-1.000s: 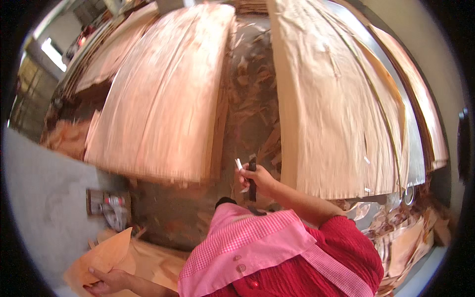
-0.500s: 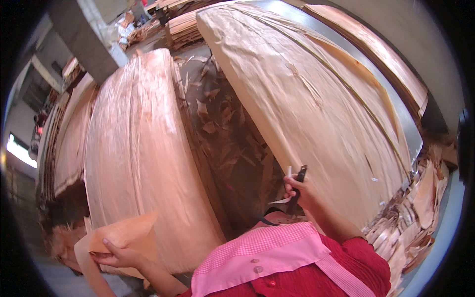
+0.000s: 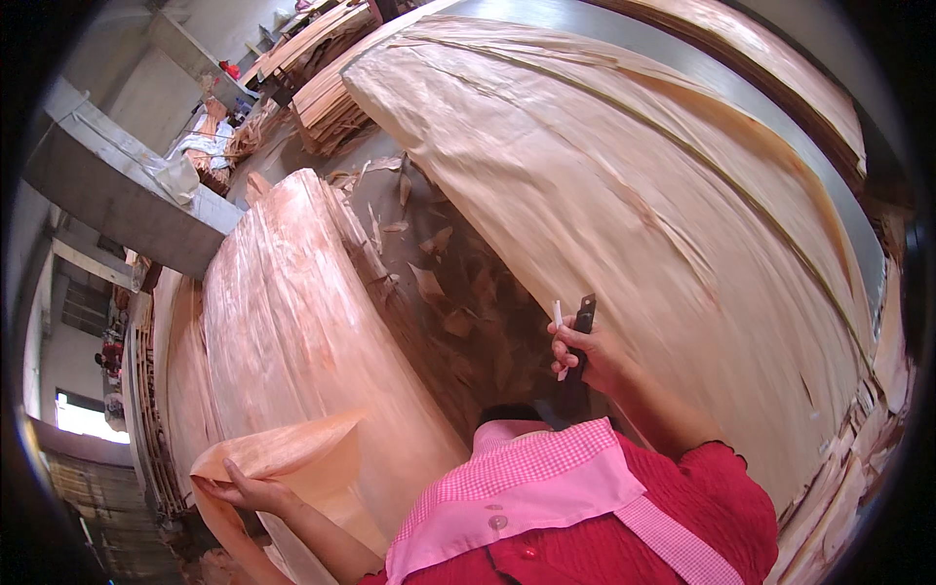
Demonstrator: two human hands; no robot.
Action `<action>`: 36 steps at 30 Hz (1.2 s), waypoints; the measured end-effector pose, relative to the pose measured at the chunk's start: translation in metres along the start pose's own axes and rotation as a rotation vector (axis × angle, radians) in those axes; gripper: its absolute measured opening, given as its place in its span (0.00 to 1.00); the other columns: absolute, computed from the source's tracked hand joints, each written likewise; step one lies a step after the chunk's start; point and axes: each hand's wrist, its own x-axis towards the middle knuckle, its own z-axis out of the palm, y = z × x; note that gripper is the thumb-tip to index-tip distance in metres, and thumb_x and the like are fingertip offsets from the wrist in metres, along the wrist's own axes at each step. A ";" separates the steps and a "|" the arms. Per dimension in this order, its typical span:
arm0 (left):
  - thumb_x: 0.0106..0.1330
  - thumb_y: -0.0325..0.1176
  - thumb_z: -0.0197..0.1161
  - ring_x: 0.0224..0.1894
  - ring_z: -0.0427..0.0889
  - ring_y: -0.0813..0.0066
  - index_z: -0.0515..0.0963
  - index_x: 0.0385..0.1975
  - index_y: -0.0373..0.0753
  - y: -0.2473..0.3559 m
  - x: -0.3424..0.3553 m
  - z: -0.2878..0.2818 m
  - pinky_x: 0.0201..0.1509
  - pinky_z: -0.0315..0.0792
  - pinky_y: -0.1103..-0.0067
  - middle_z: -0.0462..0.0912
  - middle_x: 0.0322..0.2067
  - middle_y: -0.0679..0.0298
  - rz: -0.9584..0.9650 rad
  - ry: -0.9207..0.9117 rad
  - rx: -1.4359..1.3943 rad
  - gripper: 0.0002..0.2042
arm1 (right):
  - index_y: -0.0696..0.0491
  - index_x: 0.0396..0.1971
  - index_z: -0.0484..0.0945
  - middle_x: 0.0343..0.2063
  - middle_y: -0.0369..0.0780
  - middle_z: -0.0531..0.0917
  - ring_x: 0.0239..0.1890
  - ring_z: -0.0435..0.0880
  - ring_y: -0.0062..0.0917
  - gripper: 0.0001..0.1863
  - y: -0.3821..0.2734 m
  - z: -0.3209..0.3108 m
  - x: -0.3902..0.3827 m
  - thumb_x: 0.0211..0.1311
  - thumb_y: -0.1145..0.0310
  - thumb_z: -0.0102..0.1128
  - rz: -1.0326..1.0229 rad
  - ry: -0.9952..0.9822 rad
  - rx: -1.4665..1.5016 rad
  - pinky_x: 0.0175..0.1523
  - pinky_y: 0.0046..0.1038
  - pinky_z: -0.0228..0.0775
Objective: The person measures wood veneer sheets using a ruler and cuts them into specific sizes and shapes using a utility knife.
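My left hand [image 3: 252, 490] is closed on the lifted, folded edge of a thin orange-tan wood veneer sheet [image 3: 312, 450], at the near end of the left stack. My right hand [image 3: 593, 353] grips a slim black tool [image 3: 585, 314], which looks like a utility knife, tilted upward; its blade is not visible. A small white strip [image 3: 558, 314] pokes up between the same fingers. That hand is above the near left edge of a broad pale veneer sheet [image 3: 604, 205] spread over the right-hand table. The left stack of pinkish veneer [image 3: 292, 302] reaches away from me.
Between the two stacks, veneer scraps [image 3: 458, 292] litter the dark floor. A concrete pillar [image 3: 117, 185] stands at the far left. More veneer piles [image 3: 331, 107] lie at the back, and torn pieces [image 3: 848, 487] heap at the right. A metal tabletop [image 3: 546, 18] shows beyond the pale sheet.
The view has swung, so the pillar and back piles show more. My left hand still holds the veneer edge, now folded over further. My right hand keeps the black tool and white strip.
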 end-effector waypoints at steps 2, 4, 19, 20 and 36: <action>0.58 0.24 0.51 0.60 0.58 0.63 0.53 0.59 0.33 -0.055 0.036 0.034 0.62 0.53 0.71 0.54 0.60 0.55 -0.007 0.021 0.103 0.28 | 0.58 0.37 0.68 0.17 0.34 0.70 0.15 0.66 0.15 0.10 -0.010 0.012 0.056 0.60 0.67 0.50 -0.007 -0.035 0.001 0.29 0.25 0.67; 0.57 0.23 0.51 0.60 0.58 0.63 0.54 0.59 0.33 -0.131 0.083 0.068 0.63 0.52 0.72 0.54 0.60 0.55 -0.031 -0.029 0.172 0.27 | 0.58 0.37 0.69 0.17 0.34 0.71 0.16 0.67 0.15 0.10 -0.016 0.028 0.112 0.60 0.68 0.50 0.016 -0.010 -0.004 0.28 0.24 0.67; 0.50 0.19 0.56 0.57 0.62 0.66 0.60 0.55 0.33 -0.355 0.233 0.751 0.62 0.53 0.77 0.63 0.56 0.56 0.139 -0.675 -0.243 0.28 | 0.59 0.44 0.68 0.23 0.39 0.76 0.18 0.73 0.19 0.16 -0.108 0.076 0.377 0.55 0.72 0.53 -0.231 0.469 0.034 0.29 0.25 0.70; 0.50 0.19 0.56 0.57 0.63 0.66 0.60 0.55 0.34 -0.361 0.238 0.801 0.62 0.53 0.77 0.64 0.55 0.57 0.207 -0.686 -0.249 0.28 | 0.60 0.45 0.67 0.24 0.40 0.76 0.19 0.73 0.20 0.17 -0.110 0.072 0.392 0.55 0.71 0.54 -0.233 0.475 0.065 0.29 0.26 0.70; 0.60 0.34 0.49 0.57 0.64 0.71 0.65 0.54 0.40 -0.140 -0.048 1.304 0.59 0.57 0.80 0.67 0.54 0.63 0.007 -2.526 -0.497 0.21 | 0.59 0.46 0.67 0.23 0.39 0.76 0.17 0.71 0.17 0.16 -0.145 0.083 0.555 0.56 0.72 0.51 -0.428 0.938 0.348 0.26 0.24 0.70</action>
